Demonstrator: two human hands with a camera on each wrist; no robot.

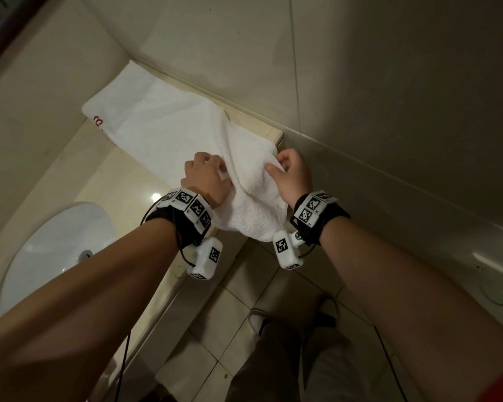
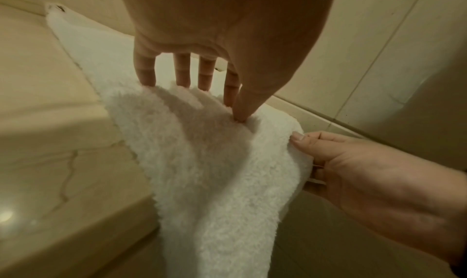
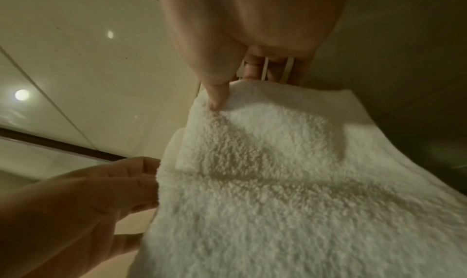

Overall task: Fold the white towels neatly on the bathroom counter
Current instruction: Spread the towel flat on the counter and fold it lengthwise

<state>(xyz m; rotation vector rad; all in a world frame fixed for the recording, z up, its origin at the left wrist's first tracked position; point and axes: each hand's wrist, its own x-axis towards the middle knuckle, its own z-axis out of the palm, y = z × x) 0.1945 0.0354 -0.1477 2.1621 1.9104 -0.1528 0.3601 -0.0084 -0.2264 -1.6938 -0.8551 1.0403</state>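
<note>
A long white towel (image 1: 163,123) with a red mark near its far corner lies along the beige counter (image 1: 105,181) against the wall. Its near end hangs over the counter's end toward me. My left hand (image 1: 206,178) pinches the left edge of that near part, thumb on top and fingers behind the fold (image 2: 237,112). My right hand (image 1: 288,175) pinches the right edge (image 3: 217,98) between thumb and fingers. Both hands hold the same stretch of towel (image 2: 207,162), which sags between them.
A white oval sink (image 1: 53,250) with a metal drain is set in the counter at the left. Tiled walls rise behind and to the right. A white bathtub rim (image 1: 462,256) runs along the right. Tiled floor and my legs are below.
</note>
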